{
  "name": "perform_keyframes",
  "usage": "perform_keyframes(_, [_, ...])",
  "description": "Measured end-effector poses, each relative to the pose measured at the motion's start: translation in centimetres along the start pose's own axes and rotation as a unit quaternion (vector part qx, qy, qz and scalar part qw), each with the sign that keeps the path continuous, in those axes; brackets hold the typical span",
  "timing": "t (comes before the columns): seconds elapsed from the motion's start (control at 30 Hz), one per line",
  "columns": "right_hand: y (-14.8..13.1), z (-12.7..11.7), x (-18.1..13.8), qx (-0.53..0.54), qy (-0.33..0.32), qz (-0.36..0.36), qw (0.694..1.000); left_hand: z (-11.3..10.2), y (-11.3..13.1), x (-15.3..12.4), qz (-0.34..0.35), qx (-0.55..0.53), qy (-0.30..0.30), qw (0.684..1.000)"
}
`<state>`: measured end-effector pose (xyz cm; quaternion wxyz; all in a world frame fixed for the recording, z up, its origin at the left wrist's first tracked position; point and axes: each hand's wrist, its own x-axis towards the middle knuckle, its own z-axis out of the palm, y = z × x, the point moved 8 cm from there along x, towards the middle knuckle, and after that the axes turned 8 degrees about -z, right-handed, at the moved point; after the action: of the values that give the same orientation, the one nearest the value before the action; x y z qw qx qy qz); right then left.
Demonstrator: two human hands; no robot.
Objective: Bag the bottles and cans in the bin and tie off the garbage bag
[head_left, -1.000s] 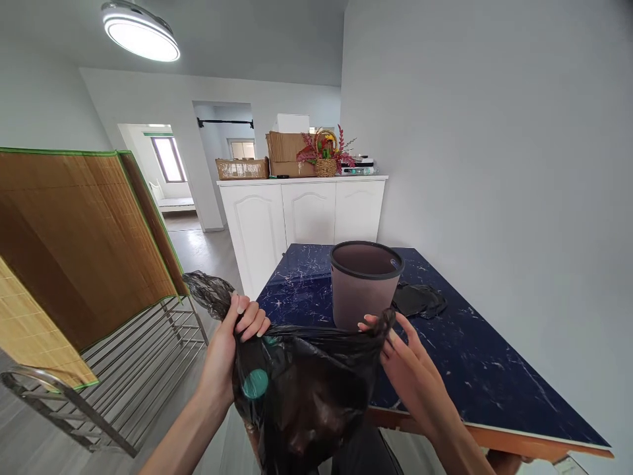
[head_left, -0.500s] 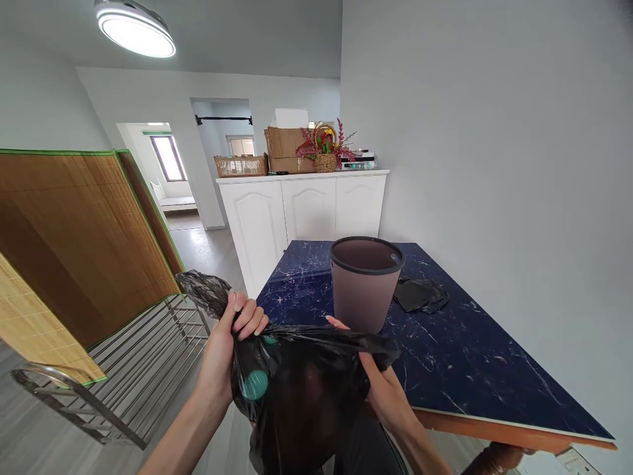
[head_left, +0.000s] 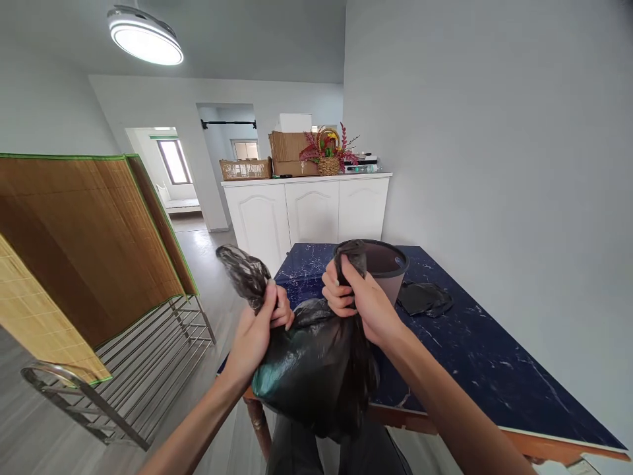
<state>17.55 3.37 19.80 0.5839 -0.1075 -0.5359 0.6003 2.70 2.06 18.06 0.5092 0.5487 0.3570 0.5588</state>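
Observation:
A full black rubbish bag (head_left: 316,376) hangs in front of me at the near edge of the dark blue marble table (head_left: 475,369). My left hand (head_left: 260,323) is closed round one gathered corner of the bag's mouth, which sticks up above the fist. The other gathered corner is gripped in my right hand (head_left: 359,300), raised level with the left one. Just behind my right hand a brown plastic bin (head_left: 383,267) with a dark rim stands upright on the table. Something teal shows through the bag's film at its lower left.
A crumpled black bag (head_left: 424,298) lies on the table right of the bin. White cabinets (head_left: 306,208) with boxes and a flower basket stand behind. A folded bamboo mat (head_left: 74,244) on a metal frame fills the left side. A grey wall runs along the right.
Both hands have lifted the bag and drawn its mouth closed. My right hand went from holding the rim loosely to a fist round a gathered corner, and the two hands came closer together.

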Motion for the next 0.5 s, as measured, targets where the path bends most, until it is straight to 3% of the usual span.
perform_keyframes(0.23, [1.6, -0.7, 2.2, -0.232, -0.039, 0.001, 0.972, 0.8, -1.3, 1.2, 0.047, 0.126, 0.017, 0.991])
perform_keyframes(0.4, [2.6, -0.9, 2.1, -0.423, -0.091, -0.056, 0.900, -0.4, -2.8, 1.5, 0.027, 0.091, 0.052, 0.994])
perform_keyframes(0.5, [3.4, -0.5, 1.9, -0.460, -0.130, -0.061, 0.876, -0.9, -2.7, 1.7, 0.010, 0.122, 0.065, 0.990])
